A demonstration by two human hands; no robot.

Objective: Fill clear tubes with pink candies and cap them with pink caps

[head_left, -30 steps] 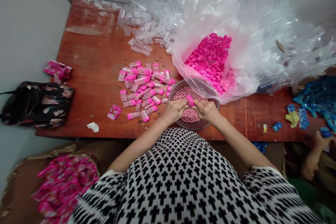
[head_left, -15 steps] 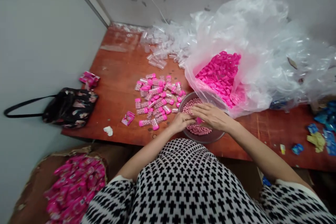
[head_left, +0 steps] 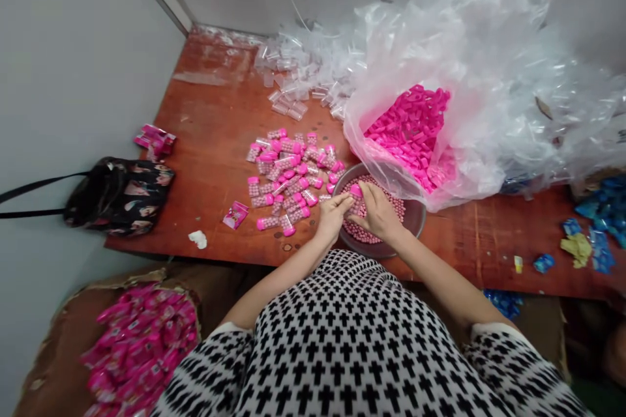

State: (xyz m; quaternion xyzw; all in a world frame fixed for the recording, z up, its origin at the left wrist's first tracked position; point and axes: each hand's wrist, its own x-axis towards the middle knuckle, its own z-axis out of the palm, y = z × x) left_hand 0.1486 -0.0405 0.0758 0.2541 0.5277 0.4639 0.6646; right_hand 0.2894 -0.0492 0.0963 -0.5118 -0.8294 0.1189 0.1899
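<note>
Over a grey bowl [head_left: 419, 225] of pink beads [head_left: 394, 207], my two hands meet. My left hand [head_left: 332, 216] is closed round a small bottle, mostly hidden by the fingers. A bright pink cap [head_left: 356, 191] shows at its upper end, with the thumb and fingers of my right hand [head_left: 380, 214] pressed on it. Left of the bowl lies a pile of clear bottles [head_left: 288, 176] with pink caps and pink beads inside. Behind the bowl, an open plastic bag [head_left: 469, 124] holds many loose pink caps [head_left: 411, 130], its edge hanging over the bowl's rim.
Clear uncapped bottles [head_left: 293, 91] are heaped at the back of the wooden table [head_left: 195, 137]. A pink packet [head_left: 235, 215], a white scrap [head_left: 198, 239] and a black handbag [head_left: 127, 199] lie leftward. A sack of pink packets [head_left: 141, 345] stands below. Blue wrappers [head_left: 544, 263] lie at right.
My right hand has drawn back from lying flat over the left fingers to gripping the pink cap with thumb and fingers. The cap shows more plainly, and the view has shifted slightly.
</note>
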